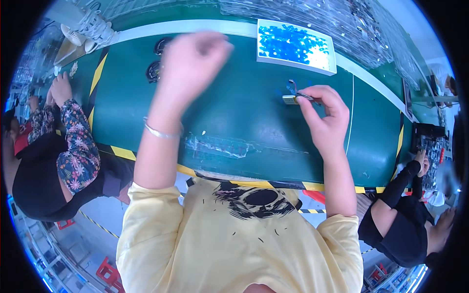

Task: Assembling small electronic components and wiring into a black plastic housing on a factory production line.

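My right hand (328, 115) is closed in a pinch, thumb against fingers, above the right half of the green bench mat. Between the fingertips is a small silver and yellow battery (290, 99), flat and block-shaped, with thin dark wires (292, 85) curling up from it. My left hand (195, 61) is raised over the far left part of the mat and smeared by motion. Its fingers look curled, but whether they hold anything is unclear. Two round black parts (153, 72) lie just beside it, the farther one partly covered by the hand.
A white box (297, 66) of small blue pieces stands at the far edge. Clear tape (217, 146) crosses the near mat (244, 168). Yellow-black tape (122, 152) lines the edges. Co-workers sit left (78, 141) and right (400, 210). Plastic-wrapped material (312, 14) lies beyond.
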`<control>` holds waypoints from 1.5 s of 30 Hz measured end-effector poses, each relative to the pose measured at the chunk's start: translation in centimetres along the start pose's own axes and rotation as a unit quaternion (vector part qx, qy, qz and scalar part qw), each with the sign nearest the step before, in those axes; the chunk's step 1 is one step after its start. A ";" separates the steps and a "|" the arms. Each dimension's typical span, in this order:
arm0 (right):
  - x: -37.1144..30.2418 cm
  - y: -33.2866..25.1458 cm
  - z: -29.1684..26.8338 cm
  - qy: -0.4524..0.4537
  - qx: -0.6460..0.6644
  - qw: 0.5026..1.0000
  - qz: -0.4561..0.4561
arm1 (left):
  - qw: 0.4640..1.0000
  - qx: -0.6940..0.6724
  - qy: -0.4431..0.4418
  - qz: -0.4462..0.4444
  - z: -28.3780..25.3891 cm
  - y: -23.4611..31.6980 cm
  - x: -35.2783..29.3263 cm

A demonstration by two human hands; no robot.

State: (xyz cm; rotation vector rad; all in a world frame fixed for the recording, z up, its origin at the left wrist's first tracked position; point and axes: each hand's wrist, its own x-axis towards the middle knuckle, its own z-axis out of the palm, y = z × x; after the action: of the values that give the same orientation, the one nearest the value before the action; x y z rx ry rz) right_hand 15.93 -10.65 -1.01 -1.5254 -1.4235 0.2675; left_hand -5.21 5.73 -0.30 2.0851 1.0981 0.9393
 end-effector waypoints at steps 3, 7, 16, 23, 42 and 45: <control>0.0 -0.2 -0.2 0.004 0.068 0.996 0.054 | 0.924 0.344 0.166 -0.019 -4.2 -7.1 2.4; -0.1 -0.5 -0.8 -0.002 0.189 0.970 0.156 | 0.927 0.297 -0.004 -0.228 -4.1 -5.8 3.3; 0.0 -1.0 -1.1 0.020 0.179 0.973 0.147 | 0.916 -0.372 -0.133 -0.064 4.6 2.0 -1.5; -0.1 -1.0 0.4 0.042 0.082 0.996 0.004 | 0.873 -0.458 -0.143 -0.091 7.2 4.8 -4.3; 0.1 -0.6 0.9 0.003 0.206 0.974 0.095 | 0.896 -0.425 -0.123 -0.032 7.7 5.2 -5.0; 0.0 -0.4 1.0 -0.012 0.284 0.950 0.133 | 0.888 -0.437 -0.134 -0.053 7.5 5.1 -4.8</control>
State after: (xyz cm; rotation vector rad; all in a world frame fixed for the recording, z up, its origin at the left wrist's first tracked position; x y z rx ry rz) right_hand 14.96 -10.20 -1.24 -1.2243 -1.0278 0.7904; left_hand 1.08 -2.22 -2.19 1.3283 0.4802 0.8392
